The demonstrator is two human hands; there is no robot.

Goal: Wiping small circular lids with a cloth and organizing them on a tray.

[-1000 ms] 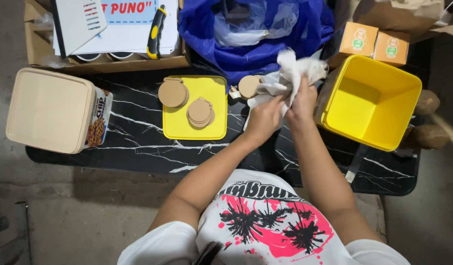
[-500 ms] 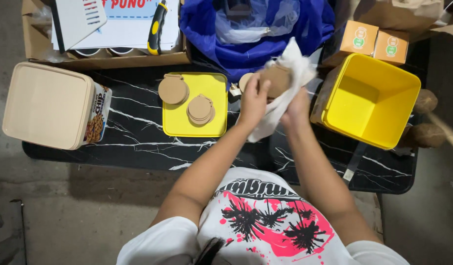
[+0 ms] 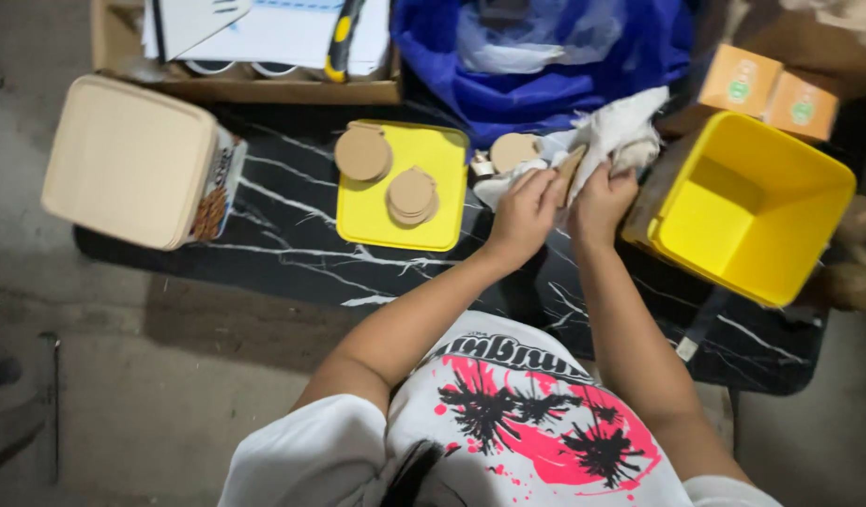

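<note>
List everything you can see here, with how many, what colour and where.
table: one, black marbled, centre
yellow lid: one, flat on table, centre
discs: tan, round, two groups on the lid, one more beside it
yellow bin: one, right
beige box: one, left
blue bag: one, top centre
orange boxes: two, top right
cardboard tray: one, papers inside, top left
cloth: one, white, held
left hand: on a disc edge and the cloth
right hand: gripping cloth
</note>
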